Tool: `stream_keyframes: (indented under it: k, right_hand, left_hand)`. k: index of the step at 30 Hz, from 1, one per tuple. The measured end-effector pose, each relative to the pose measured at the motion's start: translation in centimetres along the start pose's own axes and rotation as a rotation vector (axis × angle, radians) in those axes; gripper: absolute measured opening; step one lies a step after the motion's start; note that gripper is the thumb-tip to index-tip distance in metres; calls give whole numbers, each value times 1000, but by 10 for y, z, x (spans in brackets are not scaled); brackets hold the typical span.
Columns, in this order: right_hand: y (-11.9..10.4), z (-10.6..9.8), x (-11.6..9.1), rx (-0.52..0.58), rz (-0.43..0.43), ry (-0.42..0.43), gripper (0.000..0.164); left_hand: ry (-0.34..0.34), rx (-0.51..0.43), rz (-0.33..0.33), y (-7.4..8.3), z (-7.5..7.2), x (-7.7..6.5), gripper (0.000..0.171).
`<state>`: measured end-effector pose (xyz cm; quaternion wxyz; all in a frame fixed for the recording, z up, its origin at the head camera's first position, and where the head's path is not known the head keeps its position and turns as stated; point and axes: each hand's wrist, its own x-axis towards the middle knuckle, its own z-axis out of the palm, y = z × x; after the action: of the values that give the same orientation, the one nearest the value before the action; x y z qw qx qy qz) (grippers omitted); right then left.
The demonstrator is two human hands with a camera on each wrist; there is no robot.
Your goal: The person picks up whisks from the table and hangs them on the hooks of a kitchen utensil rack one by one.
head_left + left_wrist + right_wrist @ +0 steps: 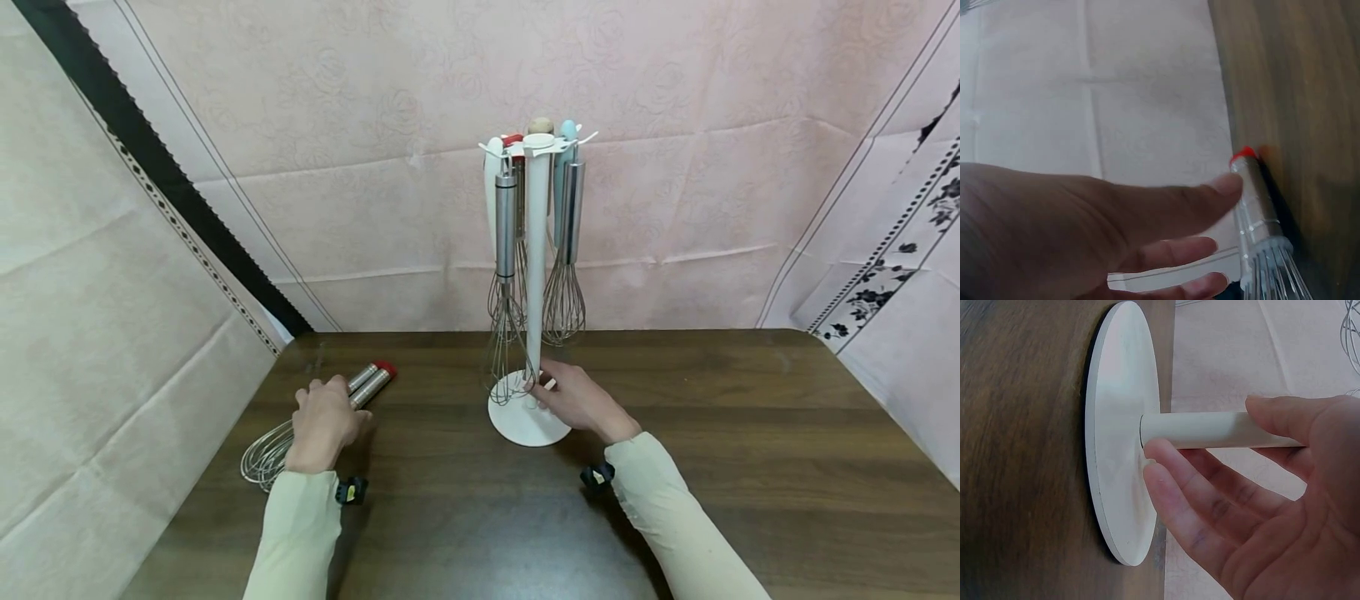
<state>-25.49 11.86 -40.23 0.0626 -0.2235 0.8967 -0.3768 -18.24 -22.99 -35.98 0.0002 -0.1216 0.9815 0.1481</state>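
In the head view, my left hand (pixel 324 425) is over two whisks (pixel 372 388) that lie side by side at the table's left. They have silver handles with red ends, and the hand partly hides them. The left wrist view shows its thumb and fingers spread beside a whisk handle (pixel 1259 197), not curled round it. My right hand (pixel 579 402) holds the lower pole of a white utensil stand (pixel 537 267), its thumb on one side and fingers round the other. The stand is upright on its round base (pixel 1119 375). Silver-handled whisks (pixel 506 225) hang from its hooks.
More utensils hang on the stand, among them ones with a white handle (pixel 491 187) and a light blue handle (pixel 561 187). The brown wooden table (pixel 750 467) ends at a pale cloth backdrop (pixel 675 208). Another cloth (pixel 112 375) hangs at the left.
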Motion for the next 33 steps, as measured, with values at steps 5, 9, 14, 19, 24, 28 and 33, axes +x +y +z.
stream_keyframes:
  k: [5,9,14,19,24,28,33]
  right_hand:
    - [-1,0,0,-7,7,-5,18]
    - [-1,-1,1,-6,3,-3,18]
    - [-1,-1,1,-8,4,-5,18]
    - [0,0,1,2,7,-10,18]
    - [0,1,0,4,2,-5,16]
    - [0,1,0,-3,0,-2,16]
    - [0,0,0,-4,0,-3,18]
  left_hand:
    - [-44,36,-59,-5,3,4,50]
    - [-48,40,-95,-9,5,8,37]
    - [-44,55,-102,-13,8,10,30]
    - [-43,81,-97,-14,11,11,28]
    - [-42,101,-91,-14,12,12,22]
    - [-55,111,-84,-15,12,12,17]
    - [-53,111,-78,-14,14,13,9]
